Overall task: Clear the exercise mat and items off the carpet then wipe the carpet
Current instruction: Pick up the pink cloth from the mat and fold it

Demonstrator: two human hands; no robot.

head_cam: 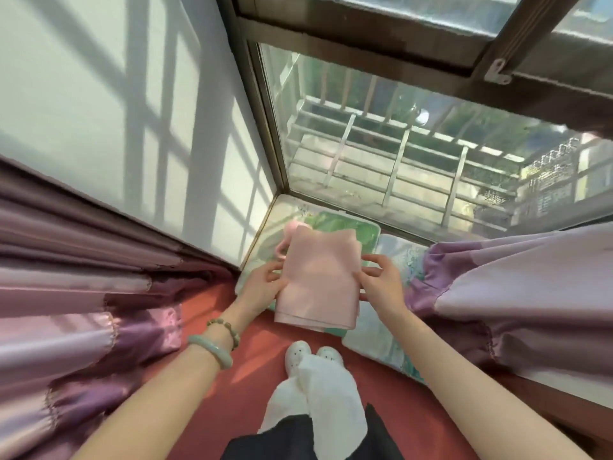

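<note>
A folded pink exercise mat (318, 280) is held between both hands above the window ledge. My left hand (262, 283) grips its left edge with the thumb on top. My right hand (381, 280) pinches its right edge. A pink strap or loop (287, 240) hangs off the mat's far left corner. Below it lies a green patterned cushion (348, 227) on the ledge. The red carpet (252, 370) covers the floor under my feet.
A second pale cushion (398, 260) lies on the ledge at right. Purple curtains (83, 327) hang at left, and another purple curtain (514, 300) at right. A glass window (381, 144) with a brown frame stands ahead. My white shoes (311, 355) stand on the carpet.
</note>
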